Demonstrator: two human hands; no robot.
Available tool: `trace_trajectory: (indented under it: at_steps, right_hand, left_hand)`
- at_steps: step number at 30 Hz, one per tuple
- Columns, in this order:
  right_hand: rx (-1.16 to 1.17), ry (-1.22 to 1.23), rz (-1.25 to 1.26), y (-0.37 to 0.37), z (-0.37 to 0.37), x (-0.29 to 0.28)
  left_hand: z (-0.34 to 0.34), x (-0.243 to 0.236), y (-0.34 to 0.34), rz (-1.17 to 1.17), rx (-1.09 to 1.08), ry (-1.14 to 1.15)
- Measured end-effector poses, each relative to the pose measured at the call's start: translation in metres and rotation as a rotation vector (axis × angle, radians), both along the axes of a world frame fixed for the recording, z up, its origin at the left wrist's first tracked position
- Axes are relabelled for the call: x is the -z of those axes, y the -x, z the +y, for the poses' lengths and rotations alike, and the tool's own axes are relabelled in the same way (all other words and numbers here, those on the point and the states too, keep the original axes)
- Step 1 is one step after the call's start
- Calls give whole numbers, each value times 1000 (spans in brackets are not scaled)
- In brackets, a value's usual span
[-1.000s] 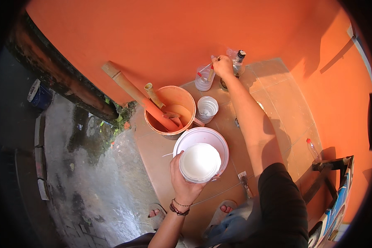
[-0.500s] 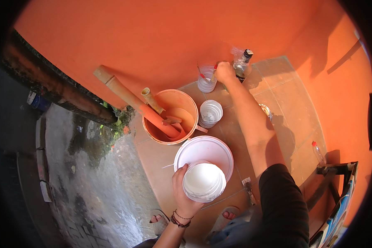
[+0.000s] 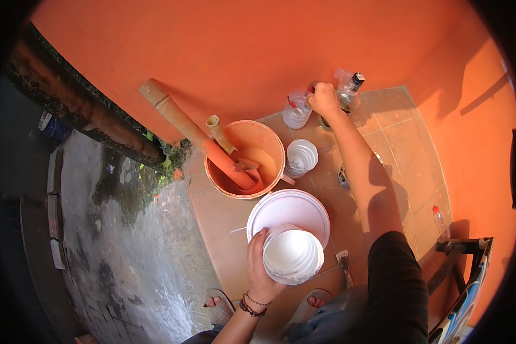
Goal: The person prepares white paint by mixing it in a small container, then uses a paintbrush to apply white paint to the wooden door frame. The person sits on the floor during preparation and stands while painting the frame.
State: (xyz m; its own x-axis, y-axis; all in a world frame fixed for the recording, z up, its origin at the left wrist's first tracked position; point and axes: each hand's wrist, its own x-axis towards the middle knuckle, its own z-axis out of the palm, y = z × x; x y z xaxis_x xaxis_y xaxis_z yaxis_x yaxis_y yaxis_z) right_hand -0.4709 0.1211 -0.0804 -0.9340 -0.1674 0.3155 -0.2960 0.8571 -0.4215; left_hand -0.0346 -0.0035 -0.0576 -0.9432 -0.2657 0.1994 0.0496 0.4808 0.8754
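My left hand [image 3: 262,269] is wrapped round the side of a white plastic tub [image 3: 293,256] with white paint inside, held above a pale round bucket lid [image 3: 288,209]. My right arm stretches far forward to the wall. There my right hand [image 3: 324,98] is closed on what looks like a red-handled brush [image 3: 310,89], its lower end small and partly hidden. The hand is beside a translucent cup [image 3: 297,112] that has another thin red-handled tool in it. Right behind the hand stands a dark-capped glass bottle [image 3: 350,96], partly covered by the wrist.
An orange bucket [image 3: 245,129] holds orange paint and bamboo sticks [image 3: 180,123]. Beside it is another translucent cup [image 3: 301,157]. A flat paintbrush [image 3: 344,265] lies near my feet. At right are a small red-capped bottle [image 3: 440,221] and a dark frame [image 3: 464,245]. Orange walls bound the tiles.
The whole view has shifted a little. The tub in my left hand has moved slightly right and tilted, showing more of its side. My right hand stays by the cup.
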Motion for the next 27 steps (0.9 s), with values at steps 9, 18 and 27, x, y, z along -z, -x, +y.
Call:
trace_trajectory:
  at_steps: [9, 18, 27]
  right_hand:
    - [-43, -17, 107, -13, 6, -1]
    - [12, -6, 53, -24, 5, -11]
    - [399, 970, -110, -35, 33, 1]
  left_hand:
    - [5, 11, 0, 19, 1, -153]
    - [3, 7, 0, 25, -8, -143]
    - [7, -13, 9, -4, 37, -112]
